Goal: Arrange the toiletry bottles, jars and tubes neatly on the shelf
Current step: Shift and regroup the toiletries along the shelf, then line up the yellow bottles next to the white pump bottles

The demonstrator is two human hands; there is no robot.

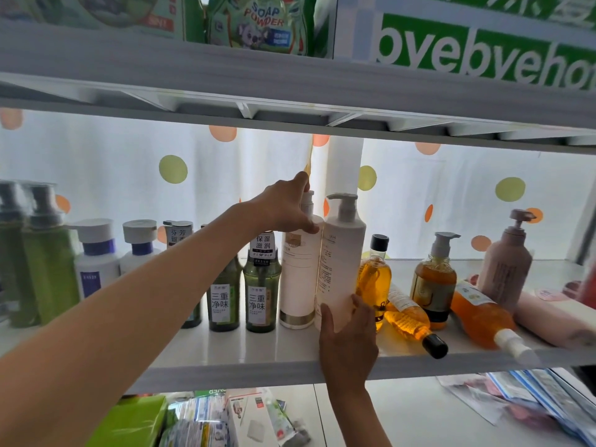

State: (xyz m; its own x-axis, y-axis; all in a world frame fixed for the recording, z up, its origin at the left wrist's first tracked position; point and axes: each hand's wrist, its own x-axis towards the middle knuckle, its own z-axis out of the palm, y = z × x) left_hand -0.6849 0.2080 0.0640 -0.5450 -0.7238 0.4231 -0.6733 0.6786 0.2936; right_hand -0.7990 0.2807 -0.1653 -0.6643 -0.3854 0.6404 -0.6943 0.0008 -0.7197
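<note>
The left hand (283,208) grips the shoulder of a white pump bottle (298,272); the right hand (346,337) curls round the base of a second white bottle (342,262) standing just beside it. Left of that second bottle, the green and blue-capped bottles (96,256) already stand in a row on the shelf (225,371). Right of it, the amber bottles (409,321) and a pink tube (551,321) lie toppled, awaiting sorting.

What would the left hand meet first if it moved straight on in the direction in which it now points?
Probably nothing new: the left hand already grips the neck of a white pump bottle. Beyond that bottle stands the white post, then the dotted curtain, though depth is unclear.
</note>
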